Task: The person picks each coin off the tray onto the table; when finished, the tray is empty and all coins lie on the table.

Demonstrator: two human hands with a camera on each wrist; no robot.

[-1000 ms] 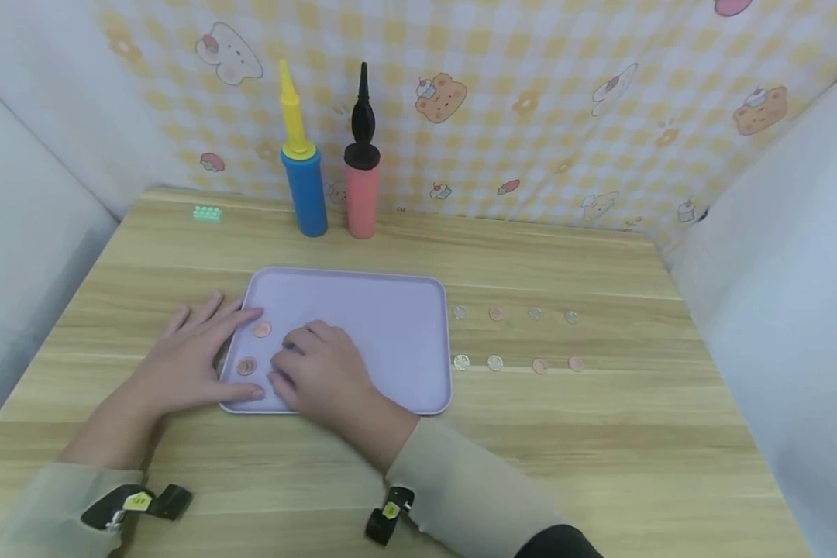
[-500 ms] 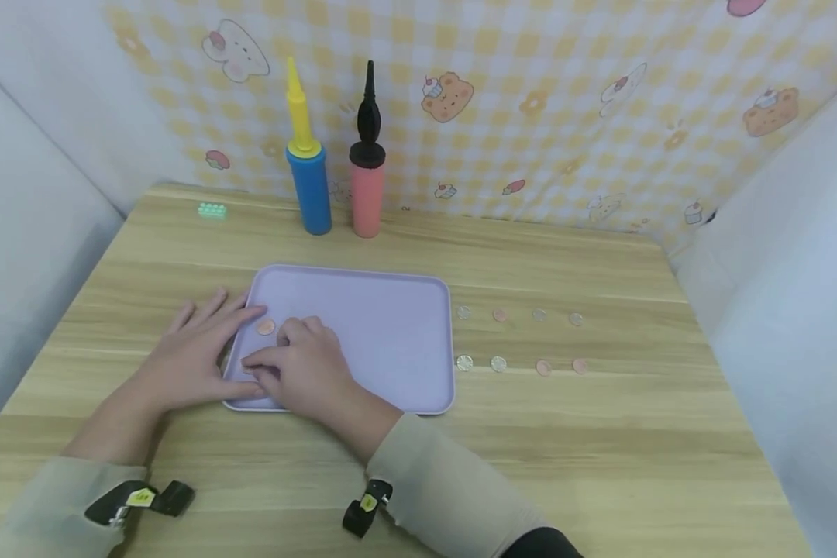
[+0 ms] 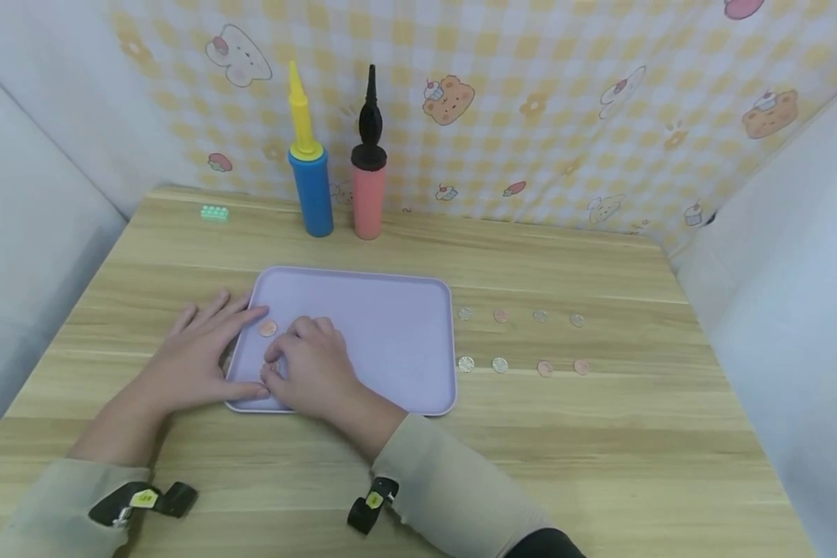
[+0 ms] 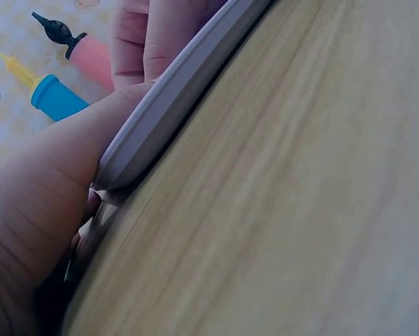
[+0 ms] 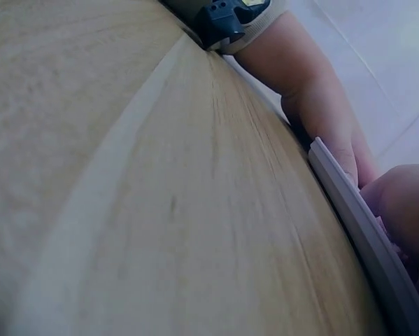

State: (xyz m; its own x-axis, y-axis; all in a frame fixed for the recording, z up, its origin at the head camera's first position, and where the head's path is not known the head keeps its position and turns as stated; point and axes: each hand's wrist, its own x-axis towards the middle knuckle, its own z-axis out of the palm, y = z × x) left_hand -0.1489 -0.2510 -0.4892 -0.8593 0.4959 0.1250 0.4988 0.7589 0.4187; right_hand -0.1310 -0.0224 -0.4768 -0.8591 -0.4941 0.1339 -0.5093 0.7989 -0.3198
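In the head view a shallow lilac tray [image 3: 390,333] lies on the wooden table. My left hand [image 3: 194,360] spreads over its left edge, thumb and index finger lying on the rim. One copper coin [image 3: 268,328] lies flat inside, near the left index fingertip. Lower down, the curled thumb and index of my right hand [image 3: 317,368] pinch a second copper coin, mostly hidden by the fingers. The left wrist view shows the left thumb side [image 4: 48,182] against the tray's outer wall [image 4: 167,105]. The right wrist view catches the right hand [image 5: 408,210] over the tray edge.
Right of the tray, silver and copper coins [image 3: 500,365] form two rows on the table. A blue balloon pump [image 3: 312,198] with a yellow nozzle and a pink pump [image 3: 368,201] with a black nozzle stand behind it. A mint-green toy brick [image 3: 215,213] lies at the back left.
My right hand has reached left to the lower copper coin in the tray, put its fingers on it and drawn it slightly right. The left hand stays at the rim.
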